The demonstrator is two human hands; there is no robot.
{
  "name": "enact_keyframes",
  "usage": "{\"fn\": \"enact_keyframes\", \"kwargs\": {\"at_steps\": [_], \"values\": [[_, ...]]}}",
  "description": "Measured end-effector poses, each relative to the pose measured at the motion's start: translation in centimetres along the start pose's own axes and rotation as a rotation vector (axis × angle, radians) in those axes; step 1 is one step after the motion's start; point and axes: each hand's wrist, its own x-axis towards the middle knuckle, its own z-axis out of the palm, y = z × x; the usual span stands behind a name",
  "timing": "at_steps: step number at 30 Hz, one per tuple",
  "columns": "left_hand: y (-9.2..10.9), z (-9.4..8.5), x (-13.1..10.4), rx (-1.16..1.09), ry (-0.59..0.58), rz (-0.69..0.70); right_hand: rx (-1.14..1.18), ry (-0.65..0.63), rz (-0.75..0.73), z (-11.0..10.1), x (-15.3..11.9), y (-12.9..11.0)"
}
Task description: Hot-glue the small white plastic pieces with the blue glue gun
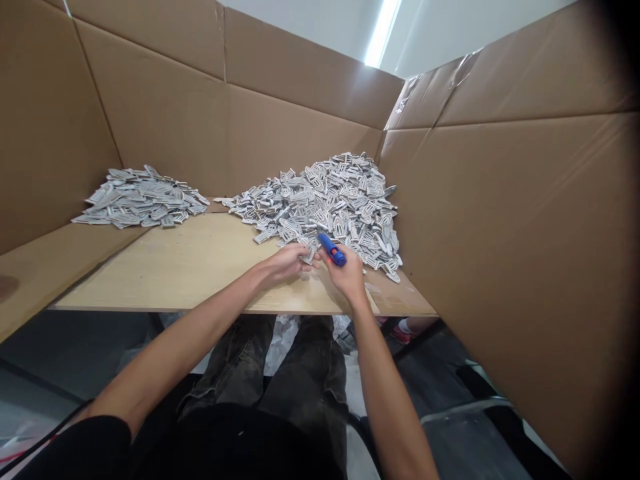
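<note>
My left hand (289, 261) pinches a small flat light-grey slotted piece (309, 255) between thumb and fingers, just above the table's near half. My right hand (351, 272) is closed around a blue handheld tool (332, 249) with an orange-red part near its grip. The tool slants up and to the left, its far end close to the piece; whether they touch I cannot tell. Right behind both hands rises a large heap of similar grey pieces (325, 200), many with slots cut through them.
A smaller heap of grey pieces (145, 197) lies at the back left. Tall cardboard walls (300, 127) enclose the wooden tabletop (170, 273) at the back and both sides. Below the front edge are my legs (300, 373), and another person's shoe (400, 335) shows at the right.
</note>
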Motion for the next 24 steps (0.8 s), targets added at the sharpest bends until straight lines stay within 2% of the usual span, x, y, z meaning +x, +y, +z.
{"fn": "enact_keyframes", "kwargs": {"at_steps": [11, 15, 17, 19, 21, 24], "values": [[-0.33, -0.55, 0.16, 0.068, 0.169, 0.046, -0.009, 0.008, 0.023, -0.15, -0.04, -0.14], [-0.22, -0.81, 0.41, 0.064, 0.253, 0.056, 0.069, -0.067, 0.056, -0.47, -0.02, -0.18], [-0.13, -0.73, 0.49, 0.035, 0.233, 0.106, 0.089, -0.116, 0.098, -0.52, 0.00, 0.05], [-0.05, -0.48, 0.50, -0.001, 0.164, 0.151, 0.094, -0.139, 0.138, -0.44, 0.02, 0.36], [0.02, -0.18, 0.43, -0.032, 0.099, 0.166, 0.093, -0.137, 0.151, -0.30, 0.01, 0.59], [0.10, 0.15, 0.25, -0.046, 0.066, 0.165, 0.079, -0.126, 0.135, -0.14, -0.04, 0.66]]}}
